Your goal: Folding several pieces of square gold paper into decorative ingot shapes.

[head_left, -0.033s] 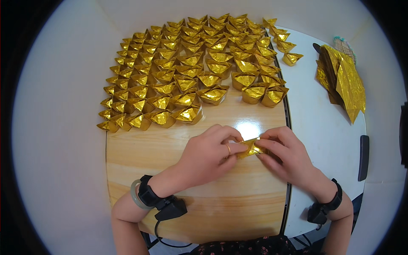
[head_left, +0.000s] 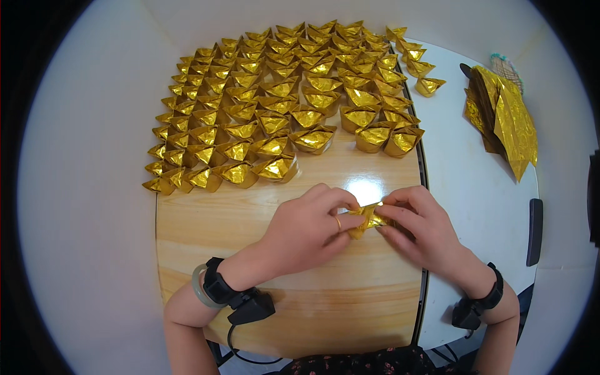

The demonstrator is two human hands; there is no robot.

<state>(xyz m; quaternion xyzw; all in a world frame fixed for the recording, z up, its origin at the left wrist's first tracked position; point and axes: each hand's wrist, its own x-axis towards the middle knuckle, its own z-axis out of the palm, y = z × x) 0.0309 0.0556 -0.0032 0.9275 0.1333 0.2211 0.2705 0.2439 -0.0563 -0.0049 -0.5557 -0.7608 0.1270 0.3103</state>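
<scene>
A small piece of gold foil paper (head_left: 370, 219), partly folded, is held between my two hands above the wooden tabletop. My left hand (head_left: 312, 226), with a ring on one finger, pinches its left end. A corner of the foil sticks out below those fingertips. My right hand (head_left: 420, 226) grips the right end between thumb and fingers. Both sets of fingertips hide much of the folds. Beyond my hands stand rows of finished gold foil ingots (head_left: 275, 167), boat-shaped with pointed ends.
Several more foil ingots (head_left: 430, 86) stand on the white table section (head_left: 481, 206) at the right. A stack of gold foil sheets (head_left: 509, 122) lies there too. A dark seam (head_left: 424, 294) divides it from the wooden tabletop (head_left: 206, 231). Black wrist devices (head_left: 253, 305) sit on my arms.
My left fingers have shifted slightly on the foil paper, and its left corner now shows bent downward beneath them. My right hand looks unmoved.
</scene>
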